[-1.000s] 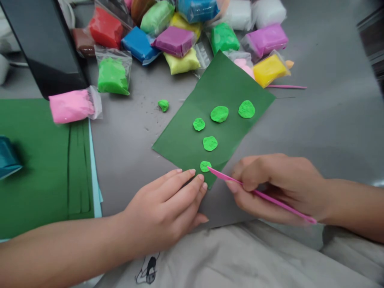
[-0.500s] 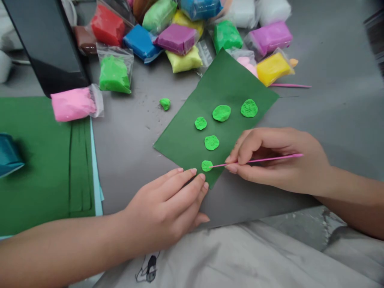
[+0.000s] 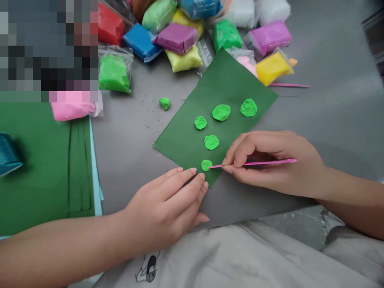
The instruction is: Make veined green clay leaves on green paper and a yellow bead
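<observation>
A dark green sheet of paper point(image 3: 180, 138) lies at a slant on the grey table, with several flat bright green clay discs on it. My left hand point(image 3: 169, 208) rests with fingers stretched out, fingertips on the sheet's near corner. Pinched in my right hand point(image 3: 276, 164) is a thin pink modelling tool point(image 3: 261, 163). Its tip touches the smallest clay disc point(image 3: 207, 165), just above my left fingertips. Farther up the sheet are a larger disc point(image 3: 221, 113) and another near the right corner point(image 3: 249, 108).
Bags of coloured clay point(image 3: 177, 39) crowd the back of the table. A small green clay lump point(image 3: 165, 104) lies left of the sheet, and a second pink tool point(image 3: 289, 85) lies behind it. Stacked green paper point(image 3: 36, 172) is at left. The upper left corner is pixelated.
My right hand has shifted slightly left and down, and the pink tool has rolled and tilted, its back end lower. Its tip stays at the smallest disc. My left hand holds its place.
</observation>
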`<state>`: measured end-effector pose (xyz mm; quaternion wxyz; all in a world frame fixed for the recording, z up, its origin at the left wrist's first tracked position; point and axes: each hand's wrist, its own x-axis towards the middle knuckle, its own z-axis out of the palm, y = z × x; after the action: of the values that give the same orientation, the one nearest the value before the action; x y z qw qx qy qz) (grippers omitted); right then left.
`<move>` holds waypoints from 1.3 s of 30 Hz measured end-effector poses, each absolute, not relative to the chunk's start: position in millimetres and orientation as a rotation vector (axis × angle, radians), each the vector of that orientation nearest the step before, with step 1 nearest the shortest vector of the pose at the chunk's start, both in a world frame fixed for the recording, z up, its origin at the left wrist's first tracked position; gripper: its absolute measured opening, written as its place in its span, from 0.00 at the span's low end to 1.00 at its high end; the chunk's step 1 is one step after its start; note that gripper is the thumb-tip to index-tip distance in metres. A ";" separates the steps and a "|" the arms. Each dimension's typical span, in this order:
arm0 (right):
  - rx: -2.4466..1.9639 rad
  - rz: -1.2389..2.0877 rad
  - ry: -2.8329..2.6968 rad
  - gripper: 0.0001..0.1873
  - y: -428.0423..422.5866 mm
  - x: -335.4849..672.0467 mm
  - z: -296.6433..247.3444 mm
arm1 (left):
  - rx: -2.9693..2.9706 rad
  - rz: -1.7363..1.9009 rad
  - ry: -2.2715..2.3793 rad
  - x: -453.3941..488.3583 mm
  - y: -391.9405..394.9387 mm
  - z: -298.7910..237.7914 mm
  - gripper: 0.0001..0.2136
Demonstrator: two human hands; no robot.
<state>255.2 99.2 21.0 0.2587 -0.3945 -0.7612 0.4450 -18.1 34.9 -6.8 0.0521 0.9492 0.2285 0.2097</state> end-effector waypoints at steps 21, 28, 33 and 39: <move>-0.698 0.979 -2.351 0.15 100.8 266.4 16.7 | 2.860 0.611 0.813 -11.9 43.4 -0.5 0.23; -0.683 0.876 -2.419 0.16 103.1 267.5 22.8 | 2.832 0.629 0.805 -10.4 44.4 -1.0 0.20; -0.642 0.907 -2.396 0.16 100.8 267.6 19.5 | 2.828 0.652 0.803 -9.5 45.2 1.7 0.17; -0.656 0.888 -2.379 0.17 96.6 266.1 16.4 | 2.832 0.662 0.760 -4.4 47.0 0.9 0.15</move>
<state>266.1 96.6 16.4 0.2566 -0.2418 -0.8767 0.3272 -4.4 47.0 0.9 0.0678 0.9400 0.2522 0.2197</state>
